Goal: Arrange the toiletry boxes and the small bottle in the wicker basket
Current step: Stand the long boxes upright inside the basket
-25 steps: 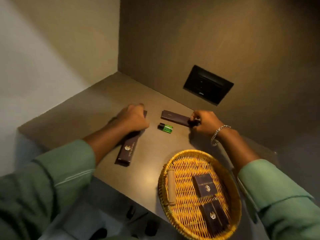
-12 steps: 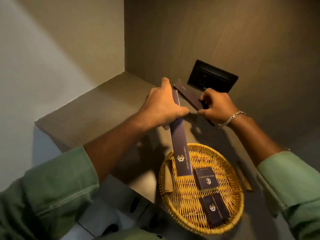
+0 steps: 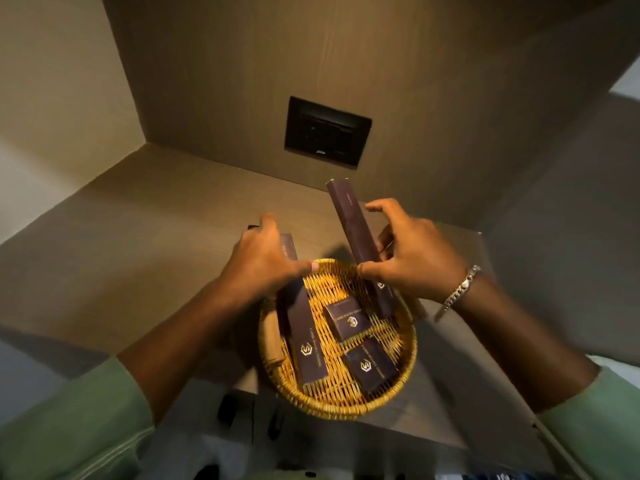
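A brown wood-grain desk (image 3: 156,244) fills a corner; a black socket plate (image 3: 327,130) sits in the back wall. The wicker basket (image 3: 346,407) stands at the desk's near edge, holding two small boxes with gold crests, their lettering unreadable. The left hand (image 3: 263,265) grips one long box (image 3: 306,337) lying in the basket; the right hand (image 3: 412,258) pinches another long box (image 3: 353,226), tilted, lower end inside.

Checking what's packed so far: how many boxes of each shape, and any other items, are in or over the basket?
Long dark boxes: 2, one in the left hand at, one in the right hand at
Small dark boxes: 2, at and
Tan roll: 1
Total: 5 in or over the wicker basket
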Tool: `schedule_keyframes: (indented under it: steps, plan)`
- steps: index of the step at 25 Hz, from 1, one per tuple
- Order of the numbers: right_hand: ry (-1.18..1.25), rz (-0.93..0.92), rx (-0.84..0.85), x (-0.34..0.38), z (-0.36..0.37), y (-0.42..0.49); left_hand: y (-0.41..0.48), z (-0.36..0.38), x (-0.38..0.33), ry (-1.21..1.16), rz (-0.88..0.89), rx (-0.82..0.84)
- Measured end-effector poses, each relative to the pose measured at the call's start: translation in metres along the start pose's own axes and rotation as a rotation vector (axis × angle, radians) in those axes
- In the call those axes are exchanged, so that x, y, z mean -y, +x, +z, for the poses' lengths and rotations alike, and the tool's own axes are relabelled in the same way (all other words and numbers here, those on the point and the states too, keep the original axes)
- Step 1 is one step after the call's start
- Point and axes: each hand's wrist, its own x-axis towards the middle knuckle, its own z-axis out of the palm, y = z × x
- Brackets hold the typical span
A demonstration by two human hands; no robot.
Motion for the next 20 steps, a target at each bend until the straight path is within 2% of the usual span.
schedule_keyframes:
  steps: [8, 12, 14, 17, 20]
  plan:
    - [-0.424, 0.031, 0.075, 0.011, 0.040, 0.000, -0.007, 0.000, 0.021, 0.128, 0.134, -0.034]
    - [-0.378, 0.104, 0.166, 0.014, 0.042, 0.004, -0.038, -0.008, 0.032, 0.023, 0.234, -0.054]
    - [-0.298, 0.151, 0.169, 0.011, 0.042, 0.004, -0.059, -0.010, 0.035, -0.003, 0.331, -0.002]
    - [-0.216, 0.204, 0.151, 0.007, 0.043, 0.001, -0.075, -0.006, 0.034, 0.130, 0.384, 0.101]
    - [-0.237, 0.219, 0.156, 0.004, 0.044, -0.004, -0.076, -0.002, 0.028, 0.206, 0.367, 0.069]
